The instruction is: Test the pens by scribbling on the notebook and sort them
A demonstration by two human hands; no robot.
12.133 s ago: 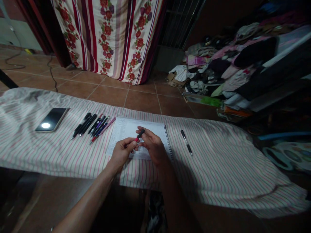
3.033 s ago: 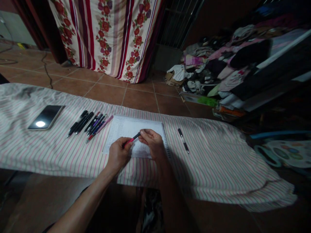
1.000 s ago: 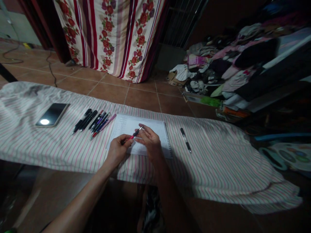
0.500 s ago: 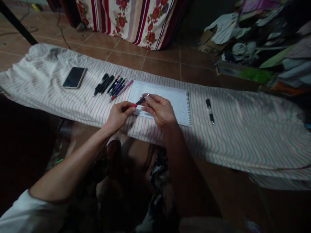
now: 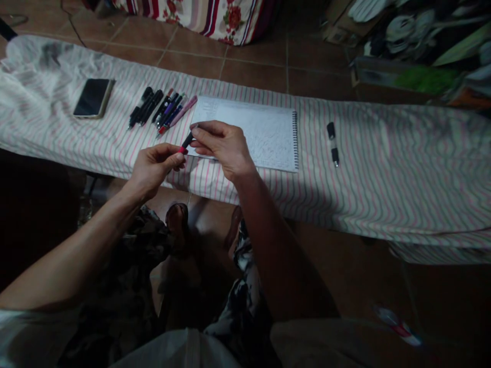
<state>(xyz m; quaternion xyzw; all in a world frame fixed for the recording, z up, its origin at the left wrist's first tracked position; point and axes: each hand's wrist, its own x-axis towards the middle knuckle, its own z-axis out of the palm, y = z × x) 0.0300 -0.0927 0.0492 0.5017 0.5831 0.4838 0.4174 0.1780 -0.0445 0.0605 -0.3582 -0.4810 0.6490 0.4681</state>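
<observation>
Head view: two bare hands hold one pen [image 5: 186, 141] with a pink part and a dark part. The left hand [image 5: 153, 166] has its thumb and pointing finger pinched on the pink part. The right hand [image 5: 226, 145] has its fingers together on the other end, at the tip of the dark part. The pen leans up toward the right hand, and from this view it shows at the left end of a notebook [image 5: 268, 135]. The notebook lies open, with its wire rings on the right side. Its page is full of pale marks, too small to read.

A striped cloth [image 5: 391, 163] covers the long surface. Left of the notebook is a bunch of pens [image 5: 163, 110], lying side by side, and a pink one is nearest the page. Farther left, a phone [image 5: 92, 97] lies flat with its dark screen up. Right of the notebook, well apart from it, a black and clear pen [image 5: 333, 145] lies alone. Behind the surface there is a tile floor [image 5: 255, 66] and the bottom of a flowery curtain [image 5: 215, 19].
</observation>
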